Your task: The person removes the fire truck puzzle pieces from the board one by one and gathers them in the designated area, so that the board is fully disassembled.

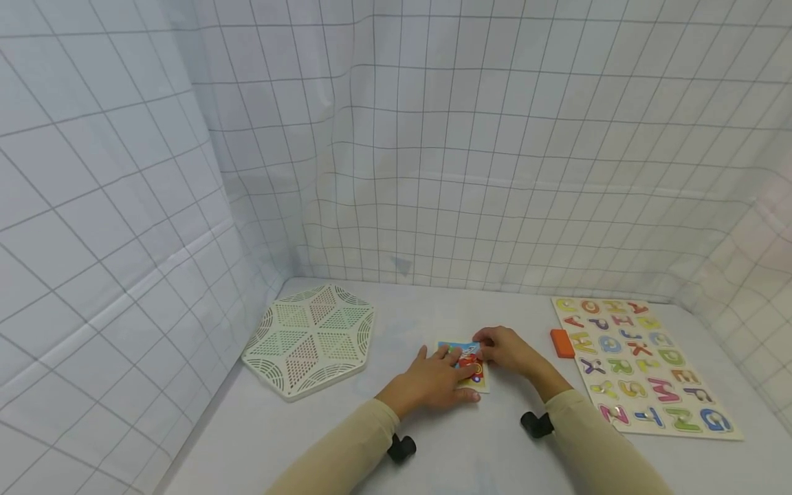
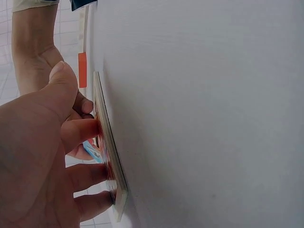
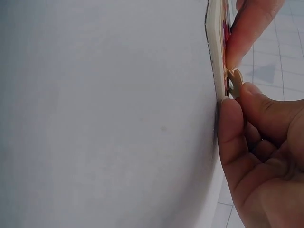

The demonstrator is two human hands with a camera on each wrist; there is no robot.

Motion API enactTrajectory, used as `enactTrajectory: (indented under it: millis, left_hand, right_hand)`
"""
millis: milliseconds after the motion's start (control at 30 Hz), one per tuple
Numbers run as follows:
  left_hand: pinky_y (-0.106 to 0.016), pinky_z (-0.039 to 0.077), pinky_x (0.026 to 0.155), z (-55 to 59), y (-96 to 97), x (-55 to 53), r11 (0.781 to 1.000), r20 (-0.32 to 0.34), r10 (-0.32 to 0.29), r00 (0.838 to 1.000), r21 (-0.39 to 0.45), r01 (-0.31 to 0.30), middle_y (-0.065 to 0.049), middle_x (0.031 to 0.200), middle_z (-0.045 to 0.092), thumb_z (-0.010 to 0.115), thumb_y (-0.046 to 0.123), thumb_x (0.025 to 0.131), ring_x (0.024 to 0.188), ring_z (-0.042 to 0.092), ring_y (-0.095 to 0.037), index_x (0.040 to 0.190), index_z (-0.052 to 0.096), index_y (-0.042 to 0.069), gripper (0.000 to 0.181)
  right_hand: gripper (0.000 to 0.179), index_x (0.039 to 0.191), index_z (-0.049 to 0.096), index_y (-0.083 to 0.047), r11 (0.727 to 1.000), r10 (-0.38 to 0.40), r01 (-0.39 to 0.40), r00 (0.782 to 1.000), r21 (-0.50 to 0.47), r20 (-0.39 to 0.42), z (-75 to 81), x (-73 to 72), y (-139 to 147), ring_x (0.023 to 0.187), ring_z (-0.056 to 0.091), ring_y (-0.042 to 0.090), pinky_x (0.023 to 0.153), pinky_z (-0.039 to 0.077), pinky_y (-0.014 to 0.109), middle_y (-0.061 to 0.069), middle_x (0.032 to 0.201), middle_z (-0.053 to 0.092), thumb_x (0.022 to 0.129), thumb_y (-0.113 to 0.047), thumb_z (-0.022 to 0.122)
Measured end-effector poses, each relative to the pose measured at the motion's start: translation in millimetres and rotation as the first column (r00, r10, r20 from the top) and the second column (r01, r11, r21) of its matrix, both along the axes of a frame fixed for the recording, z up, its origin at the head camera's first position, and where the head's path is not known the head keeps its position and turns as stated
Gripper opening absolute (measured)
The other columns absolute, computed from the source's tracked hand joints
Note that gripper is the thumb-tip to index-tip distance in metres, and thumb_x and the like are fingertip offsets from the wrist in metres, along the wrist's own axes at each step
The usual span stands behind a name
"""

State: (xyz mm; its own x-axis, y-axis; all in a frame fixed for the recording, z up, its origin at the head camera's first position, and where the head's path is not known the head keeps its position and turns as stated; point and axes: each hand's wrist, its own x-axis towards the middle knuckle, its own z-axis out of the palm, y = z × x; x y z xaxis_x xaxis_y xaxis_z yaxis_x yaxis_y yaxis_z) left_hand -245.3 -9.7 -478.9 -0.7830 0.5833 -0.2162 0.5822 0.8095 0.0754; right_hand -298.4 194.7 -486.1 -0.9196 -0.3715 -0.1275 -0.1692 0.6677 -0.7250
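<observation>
A small colourful picture puzzle board [image 1: 471, 364] lies on the white table between both hands. My left hand [image 1: 432, 382] rests across it with spread fingers. In the left wrist view the fingertips press down on the face of the board [image 2: 110, 147], whose layered edge shows. At the board's right side my right hand [image 1: 506, 350] pinches a small thin puzzle piece [image 3: 235, 84] with a curved notch between thumb and finger. The right index finger touches the board's edge, and the piece stands tilted against its surface. The picture is partly hidden by the hands.
To the right lie an orange block [image 1: 562, 343] and a wooden alphabet board [image 1: 643, 371] with coloured letters. A white hexagonal perforated piece [image 1: 309, 337] sits at the left. Grid-patterned curtains [image 1: 433, 151] surround the table. Black cameras are strapped at both wrists.
</observation>
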Motion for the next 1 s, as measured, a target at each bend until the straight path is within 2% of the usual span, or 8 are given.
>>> enactTrajectory:
  millis: [333,500,767,867,1000]
  left_hand:
    - [-0.065,0.026,0.117,-0.7,0.6,-0.8,1.0,0.014,0.025,1.0,-0.004,-0.025,-0.001,0.166,0.033,0.042,0.075,0.096,0.152,0.03,-0.031,0.153,0.042,0.046,0.064]
    - [-0.065,0.025,0.117,-3.0,0.4,-1.2,1.0,0.026,0.024,0.999,0.014,-0.024,-0.001,0.167,0.031,0.042,0.075,0.095,0.154,0.028,-0.032,0.154,0.041,0.046,0.065]
    - [-0.064,0.023,0.118,-5.8,0.9,0.4,0.999,0.038,0.026,0.999,0.021,-0.027,0.0,0.167,0.029,0.043,0.075,0.095,0.155,0.025,-0.03,0.155,0.04,0.045,0.067]
    - [-0.064,0.023,0.118,-6.2,0.3,0.7,0.999,0.029,0.023,0.999,0.022,-0.023,0.0,0.167,0.029,0.043,0.074,0.096,0.155,0.025,-0.03,0.155,0.04,0.045,0.066]
    - [-0.064,0.024,0.118,-4.0,-0.4,1.9,0.999,0.022,0.02,1.0,0.026,-0.02,-0.001,0.167,0.03,0.044,0.072,0.096,0.155,0.025,-0.03,0.155,0.041,0.043,0.066]
  right_hand:
    - [0.026,0.122,0.067,0.005,0.999,-0.007,0.005,1.0,-0.047,-0.029,7.8,-1.6,15,0.072,0.06,0.015,0.067,0.054,0.027,0.005,0.088,0.063,0.097,-0.002,0.063]
    - [0.029,0.126,0.067,0.002,0.994,-0.033,0.035,0.999,-0.103,0.018,6.5,-0.3,28,0.075,0.061,0.017,0.07,0.054,0.027,0.005,0.088,0.063,0.098,-0.005,0.064]
    - [0.036,0.131,0.063,0.0,0.978,-0.103,0.113,0.993,-0.177,0.064,13.6,10.8,65,0.085,0.063,0.023,0.077,0.058,0.033,0.008,0.092,0.061,0.097,-0.009,0.065]
    - [0.041,0.134,0.061,0.0,0.973,-0.134,0.145,0.988,-0.18,0.076,20.5,16.2,82,0.088,0.063,0.025,0.079,0.058,0.034,0.009,0.095,0.06,0.095,-0.011,0.068]
    - [0.043,0.134,0.059,0.003,0.976,-0.143,0.15,0.988,-0.159,0.058,26.0,23.2,103,0.086,0.061,0.024,0.077,0.058,0.033,0.01,0.093,0.059,0.095,-0.012,0.068]
